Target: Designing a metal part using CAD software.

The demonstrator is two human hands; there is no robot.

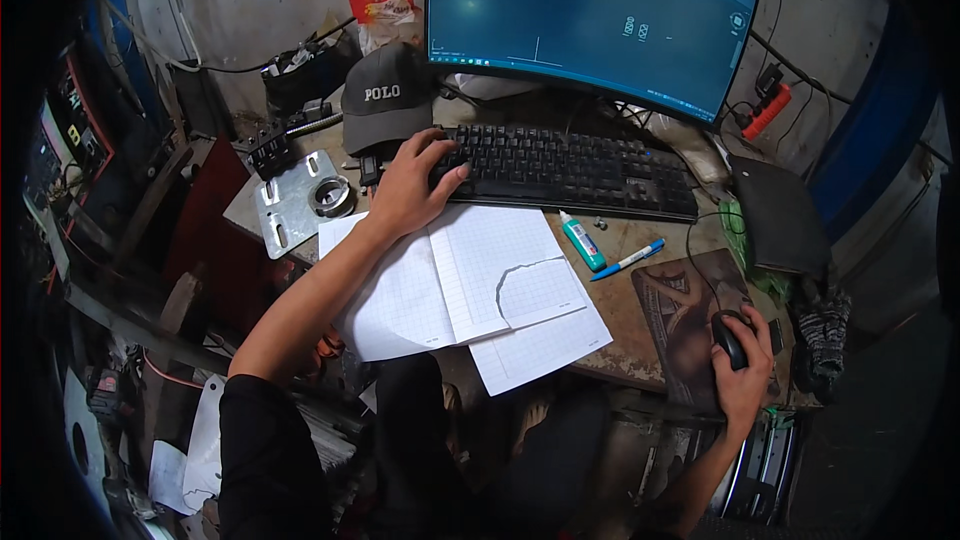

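My left hand [415, 180] rests at the left end of a black keyboard [560, 165], fingers apart over the keys. Below that wrist lies an open grid-paper notebook [400, 285], with a torn-edged page and a loose sheet [545, 350] partly under it. On the right, my right hand [748, 365] is wrapped round a black computer mouse [730, 340], which sits on a dark picture mouse pad [690, 310]. Behind the keyboard, a curved monitor [580, 25] displays a drawing program with small outlines on a dark field.
A green-and-white tube [583, 243] and a blue pen [628, 260] lie between notebook and mouse pad. Left of the keyboard are a dark cap [385, 105], a slotted metal plate [290, 210] and a metal ring [332, 197]. Gloves [825, 330] hang by the right edge.
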